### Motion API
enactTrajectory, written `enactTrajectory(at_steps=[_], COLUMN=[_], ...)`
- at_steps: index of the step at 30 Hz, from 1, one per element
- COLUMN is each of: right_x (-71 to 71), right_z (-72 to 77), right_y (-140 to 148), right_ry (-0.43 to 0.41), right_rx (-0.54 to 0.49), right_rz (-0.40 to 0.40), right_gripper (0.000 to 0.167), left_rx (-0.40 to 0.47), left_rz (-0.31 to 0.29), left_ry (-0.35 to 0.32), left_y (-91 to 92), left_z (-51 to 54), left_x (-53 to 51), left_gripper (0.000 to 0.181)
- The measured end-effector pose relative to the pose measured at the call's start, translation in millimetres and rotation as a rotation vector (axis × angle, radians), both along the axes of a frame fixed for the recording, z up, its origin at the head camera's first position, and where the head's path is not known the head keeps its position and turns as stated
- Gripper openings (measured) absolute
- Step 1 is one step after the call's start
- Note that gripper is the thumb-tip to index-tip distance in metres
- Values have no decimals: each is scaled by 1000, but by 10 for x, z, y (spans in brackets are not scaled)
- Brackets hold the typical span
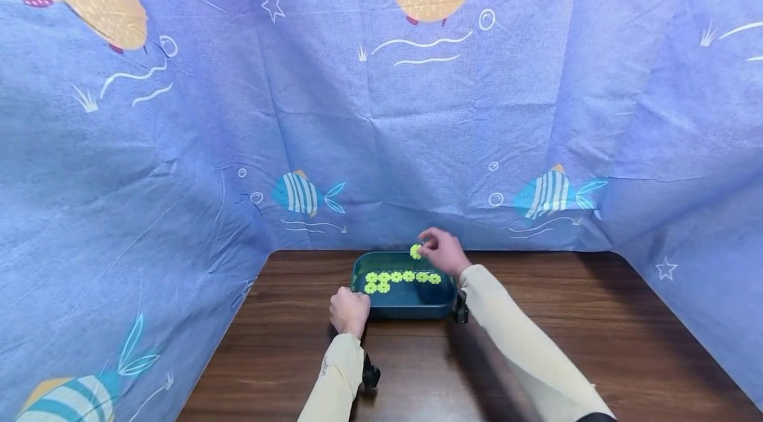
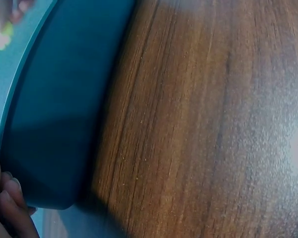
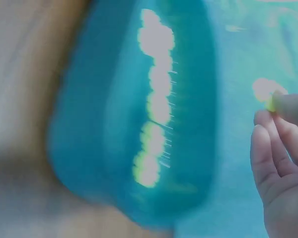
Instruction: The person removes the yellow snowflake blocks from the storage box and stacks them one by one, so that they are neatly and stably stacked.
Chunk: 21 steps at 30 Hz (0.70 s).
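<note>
A dark teal tray [image 1: 405, 312] with raised walls stands on the table. Several yellow-green flower-shaped pieces [image 1: 396, 277] lie inside it, one row across the middle and a pair below its left end. My left hand [image 1: 350, 309] grips the tray's near left corner; in the left wrist view its fingers [image 2: 14, 201] curl at the end of the tray wall [image 2: 59, 109]. Above the tray's far right side, my right hand [image 1: 444, 252] pinches one more flower-shaped piece [image 1: 415, 252] between thumb and fingertips. The right wrist view shows that held piece [image 3: 263, 90] apart from the tray [image 3: 82, 134].
The brown wood-grain table [image 1: 274, 349] extends to both sides of the tray. A blue cloth [image 1: 417, 137] printed with fish hangs behind the table's far edge and along both sides. Dark wrist devices [image 1: 370, 374] sit at both wrists.
</note>
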State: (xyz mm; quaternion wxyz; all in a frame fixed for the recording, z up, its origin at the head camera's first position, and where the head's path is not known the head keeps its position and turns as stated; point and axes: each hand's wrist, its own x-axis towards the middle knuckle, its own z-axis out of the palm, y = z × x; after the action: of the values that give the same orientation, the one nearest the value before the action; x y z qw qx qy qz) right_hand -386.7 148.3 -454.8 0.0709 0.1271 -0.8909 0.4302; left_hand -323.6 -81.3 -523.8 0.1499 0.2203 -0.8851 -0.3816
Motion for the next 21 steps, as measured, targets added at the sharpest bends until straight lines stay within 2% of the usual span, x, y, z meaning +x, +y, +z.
enactTrajectory(at_steps=[3, 5, 7, 9, 12, 16, 18, 21], right_x=[-1, 9, 32, 51, 94, 161, 205, 298], right_z=[242, 349, 411, 411, 340, 143, 21, -144], right_y=[230, 390, 550, 708, 944, 1243, 1380, 1553], right_ry=[23, 39, 34, 16, -22, -34, -38, -97], right_rx=[12, 38, 55, 66, 124, 205, 214, 197], right_rz=[-28, -46, -57, -63, -44, -39, -63, -84], right_gripper=[24, 19, 16, 16, 16, 15, 13, 12], left_rx=[-4, -2, 1, 4, 9, 10, 10, 16], left_rz=[-7, -11, -13, -12, -9, -13, -17, -23], left_ry=[-7, -7, -9, -13, -19, -14, -10, -19], left_y=[-6, -10, -13, -17, -20, -20, -17, -11], left_z=[-3, -2, 0, 2, -1, -6, -4, 5], left_x=[4, 5, 6, 9, 14, 10, 8, 5], left_gripper=[22, 22, 22, 23, 23, 23, 23, 24])
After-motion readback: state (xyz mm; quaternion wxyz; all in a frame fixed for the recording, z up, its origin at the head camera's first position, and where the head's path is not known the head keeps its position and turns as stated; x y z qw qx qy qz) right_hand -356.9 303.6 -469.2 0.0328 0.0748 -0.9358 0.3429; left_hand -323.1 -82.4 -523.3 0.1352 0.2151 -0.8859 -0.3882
